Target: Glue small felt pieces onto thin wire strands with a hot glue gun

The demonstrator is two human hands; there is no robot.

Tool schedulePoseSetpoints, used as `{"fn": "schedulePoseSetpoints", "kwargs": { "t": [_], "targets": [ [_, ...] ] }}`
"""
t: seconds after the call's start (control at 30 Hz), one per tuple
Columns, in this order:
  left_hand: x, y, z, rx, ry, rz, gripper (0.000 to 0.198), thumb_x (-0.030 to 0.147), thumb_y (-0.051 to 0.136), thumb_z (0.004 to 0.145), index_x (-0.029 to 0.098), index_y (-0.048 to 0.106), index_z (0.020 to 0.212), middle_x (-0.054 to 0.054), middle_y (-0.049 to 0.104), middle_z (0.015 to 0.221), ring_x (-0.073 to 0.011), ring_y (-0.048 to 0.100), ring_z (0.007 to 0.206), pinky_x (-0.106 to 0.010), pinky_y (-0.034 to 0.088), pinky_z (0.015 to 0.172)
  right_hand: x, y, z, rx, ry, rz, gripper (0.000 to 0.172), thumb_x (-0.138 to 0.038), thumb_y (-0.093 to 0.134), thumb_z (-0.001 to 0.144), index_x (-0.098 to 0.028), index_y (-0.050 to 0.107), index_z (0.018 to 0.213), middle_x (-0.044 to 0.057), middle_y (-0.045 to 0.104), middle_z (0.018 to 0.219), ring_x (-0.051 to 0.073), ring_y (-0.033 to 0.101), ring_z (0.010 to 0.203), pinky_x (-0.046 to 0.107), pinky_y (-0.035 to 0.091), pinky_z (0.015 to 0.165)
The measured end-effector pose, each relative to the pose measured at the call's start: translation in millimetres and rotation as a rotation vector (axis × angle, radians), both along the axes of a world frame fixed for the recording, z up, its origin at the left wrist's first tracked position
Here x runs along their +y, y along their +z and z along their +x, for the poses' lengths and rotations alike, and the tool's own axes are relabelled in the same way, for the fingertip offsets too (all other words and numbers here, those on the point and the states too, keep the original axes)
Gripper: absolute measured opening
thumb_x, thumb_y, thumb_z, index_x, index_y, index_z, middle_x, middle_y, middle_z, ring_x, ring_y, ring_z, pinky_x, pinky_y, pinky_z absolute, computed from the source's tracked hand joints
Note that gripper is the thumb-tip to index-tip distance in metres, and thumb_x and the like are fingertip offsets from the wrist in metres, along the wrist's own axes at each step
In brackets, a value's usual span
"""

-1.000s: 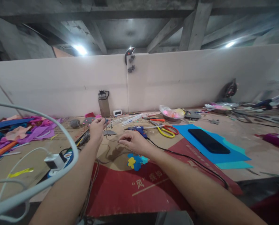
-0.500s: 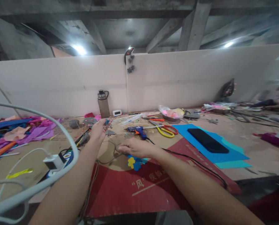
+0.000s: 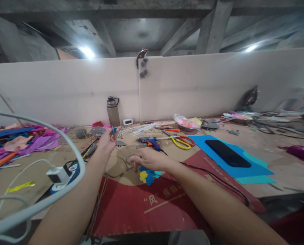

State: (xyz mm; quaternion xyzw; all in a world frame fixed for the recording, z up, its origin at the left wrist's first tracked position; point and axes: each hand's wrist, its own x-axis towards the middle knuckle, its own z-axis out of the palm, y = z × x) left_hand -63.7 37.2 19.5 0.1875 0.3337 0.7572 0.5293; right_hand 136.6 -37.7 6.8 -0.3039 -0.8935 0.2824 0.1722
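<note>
My left hand (image 3: 107, 142) is raised over the cardboard, fingers pinched around a small blue piece (image 3: 114, 129). A thin greyish string (image 3: 121, 158) runs in loose loops between my hands. My right hand (image 3: 149, 159) is closed, palm down, its fingertips on the string; the fingers partly hide the hold. Just below it lie blue paper flower shapes (image 3: 149, 178) and a yellow one (image 3: 143, 176). Beyond my right hand rests a blue glue gun (image 3: 152, 142), beside scissors (image 3: 181, 143) with yellow and red handles.
A black phone (image 3: 227, 153) lies on blue sheets (image 3: 256, 166) at right. White glue sticks (image 3: 145, 129) and a bottle (image 3: 113, 112) are farther back. A white cable (image 3: 75, 146) arches across the left, near a charger (image 3: 59, 175) and coloured scraps (image 3: 39, 143).
My left fingers have turned slightly, bringing the blue piece a little left and up. My right fingertips have curled downward a little. A co-worker's arm at the far right has drawn back.
</note>
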Motion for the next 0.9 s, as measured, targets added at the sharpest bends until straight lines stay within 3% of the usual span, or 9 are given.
{"fn": "schedulePoseSetpoints", "kwargs": {
  "t": [0.13, 0.3, 0.57, 0.77, 0.9],
  "targets": [
    [0, -0.4, 2, 0.008, -0.001, -0.007, 0.013, 0.001, 0.053, 0.076, 0.010, 0.059, 0.069, -0.007, 0.066, 0.066, -0.0131, 0.067, 0.066, -0.013, 0.054, 0.056, 1, -1.5, 0, -0.040, -0.038, 0.036, 0.032, -0.037, 0.052, 0.083, -0.015, 0.067, 0.065, 0.004, 0.064, 0.068, 0.011, 0.053, 0.060, 0.022, 0.034, 0.056],
    [-3, 1.2, 3, 0.023, -0.016, 0.002, 0.015, 0.000, 0.051, 0.077, 0.010, 0.059, 0.069, -0.006, 0.065, 0.064, -0.0115, 0.066, 0.062, -0.013, 0.054, 0.055, 0, -0.8, 0, -0.032, -0.098, 0.061, 0.021, -0.033, 0.059, 0.078, -0.015, 0.069, 0.077, 0.002, 0.064, 0.072, 0.011, 0.052, 0.062, 0.021, 0.031, 0.054],
    [-1, -0.3, 3, 0.043, 0.000, 0.004, 0.013, 0.000, 0.053, 0.075, 0.010, 0.059, 0.069, -0.006, 0.066, 0.065, -0.0124, 0.067, 0.065, -0.013, 0.054, 0.055, -1, 0.2, 1, -0.012, -0.111, 0.055, 0.019, -0.031, 0.058, 0.079, -0.016, 0.069, 0.083, 0.001, 0.064, 0.069, 0.010, 0.051, 0.061, 0.021, 0.031, 0.054],
    [1, -2.2, 2, 0.075, -0.015, 0.021, 0.014, 0.001, 0.052, 0.075, 0.010, 0.059, 0.068, -0.007, 0.067, 0.066, -0.0126, 0.067, 0.066, -0.014, 0.055, 0.057, 5, -8.7, 0, 0.019, -0.125, 0.046, 0.021, -0.033, 0.056, 0.080, -0.016, 0.068, 0.083, 0.001, 0.064, 0.068, 0.010, 0.051, 0.060, 0.021, 0.031, 0.053],
    [-1, -2.6, 3, 0.119, 0.000, 0.027, 0.016, 0.001, 0.051, 0.076, 0.009, 0.058, 0.064, -0.007, 0.066, 0.064, -0.0110, 0.066, 0.062, -0.013, 0.053, 0.057, 15, -9.6, 5, 0.110, -0.247, 0.151, 0.020, -0.029, 0.052, 0.082, -0.016, 0.066, 0.082, 0.002, 0.065, 0.074, 0.011, 0.053, 0.065, 0.022, 0.034, 0.059]
  ]
}}
